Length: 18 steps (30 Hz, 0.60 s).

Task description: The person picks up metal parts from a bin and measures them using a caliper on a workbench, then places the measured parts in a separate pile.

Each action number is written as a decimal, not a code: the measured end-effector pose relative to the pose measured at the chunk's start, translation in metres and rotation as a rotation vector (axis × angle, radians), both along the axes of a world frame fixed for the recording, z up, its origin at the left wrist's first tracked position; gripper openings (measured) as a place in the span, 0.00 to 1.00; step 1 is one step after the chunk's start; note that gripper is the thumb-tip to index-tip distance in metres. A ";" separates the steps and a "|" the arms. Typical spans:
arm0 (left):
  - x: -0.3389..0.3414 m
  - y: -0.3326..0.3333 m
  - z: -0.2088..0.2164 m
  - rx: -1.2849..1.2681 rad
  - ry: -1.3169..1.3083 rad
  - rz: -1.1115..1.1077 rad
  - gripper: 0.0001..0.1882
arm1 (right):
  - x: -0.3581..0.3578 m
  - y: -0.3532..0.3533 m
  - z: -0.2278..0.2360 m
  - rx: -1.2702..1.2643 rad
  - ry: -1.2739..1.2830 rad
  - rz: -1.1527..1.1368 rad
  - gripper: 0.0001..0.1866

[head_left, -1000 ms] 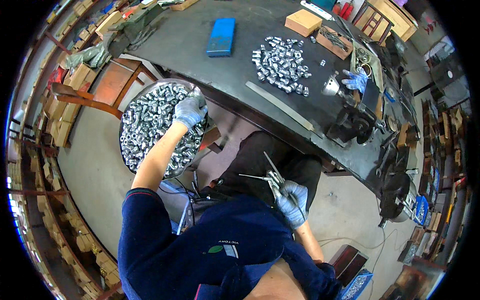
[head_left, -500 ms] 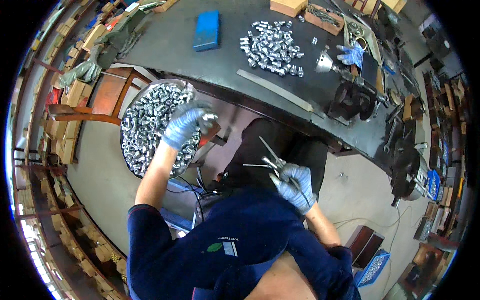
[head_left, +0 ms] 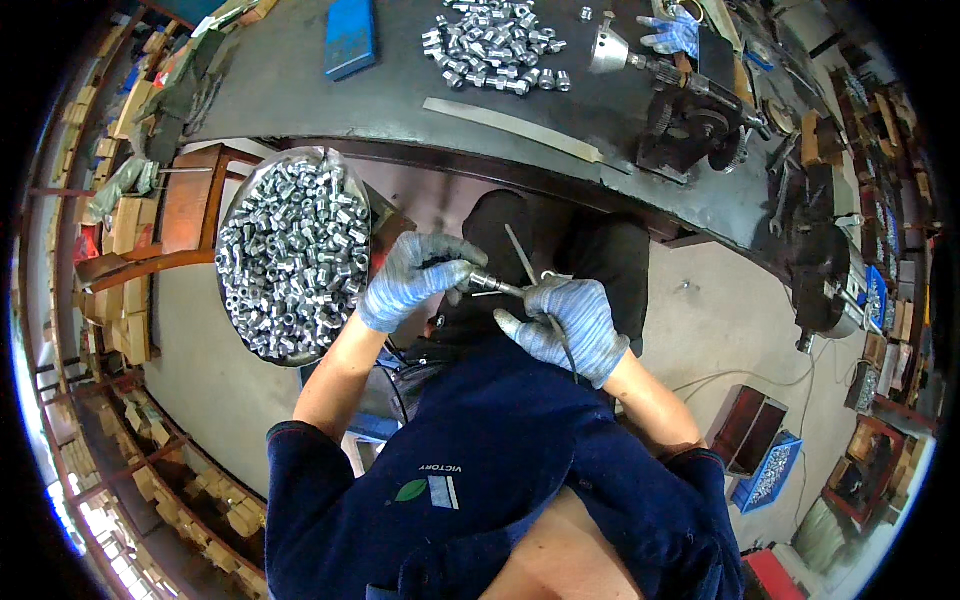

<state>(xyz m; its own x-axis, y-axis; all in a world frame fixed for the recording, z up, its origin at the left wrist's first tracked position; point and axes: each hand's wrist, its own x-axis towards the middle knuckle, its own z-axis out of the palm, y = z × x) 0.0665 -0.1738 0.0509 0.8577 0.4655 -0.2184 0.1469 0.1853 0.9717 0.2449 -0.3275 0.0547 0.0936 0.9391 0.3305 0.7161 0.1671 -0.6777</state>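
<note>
Brown wood comes first on your left: a chair (head_left: 192,215) stands near shelves (head_left: 128,225) stacked with boxes. Just beside it, a round pan (head_left: 353,182) brims with shiny metal fittings (head_left: 292,262). Beyond the pan, a blue case (head_left: 349,42) lies on the dark workbench (head_left: 270,100). Your gloved left hand (head_left: 420,275) is to the right of the pan, thumb and fingertips pinching a small metal fitting (head_left: 486,282) in front of your body, between your two hands. Farther back, a heap of similar fittings (head_left: 492,48) sits on the bench, with a flat metal bar (head_left: 515,130) lying nearer its front edge. Your gloved right hand (head_left: 572,320) is curled around slim metal tools (head_left: 520,252), one slanting up past the fingers; you bring their ends up to the fitting, though whether one enters it you cannot tell. Rightward on the bench are a metal chuck (head_left: 609,50), a blue glove (head_left: 672,33) and a dark geared fixture (head_left: 690,128). Below, a blue bin (head_left: 742,496) of small metal parts rests on the floor.
</note>
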 end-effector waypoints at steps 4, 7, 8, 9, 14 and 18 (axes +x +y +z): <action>0.006 -0.002 0.018 0.283 0.083 -0.064 0.15 | -0.002 0.002 -0.002 -0.010 -0.002 -0.017 0.20; 0.010 -0.002 0.020 0.443 0.000 -0.058 0.19 | 0.000 0.001 -0.001 -0.078 0.048 -0.045 0.19; 0.012 -0.006 0.012 0.343 -0.056 -0.001 0.19 | 0.001 0.002 -0.002 -0.065 0.050 -0.048 0.19; 0.013 -0.009 0.008 0.242 -0.112 0.057 0.19 | 0.002 0.002 -0.004 -0.053 0.053 -0.051 0.19; 0.018 -0.019 0.007 0.060 0.025 0.003 0.19 | 0.003 0.001 -0.011 -0.019 0.158 -0.047 0.18; 0.018 -0.006 0.002 0.482 0.133 0.134 0.12 | 0.007 -0.008 -0.011 -0.034 0.267 -0.091 0.19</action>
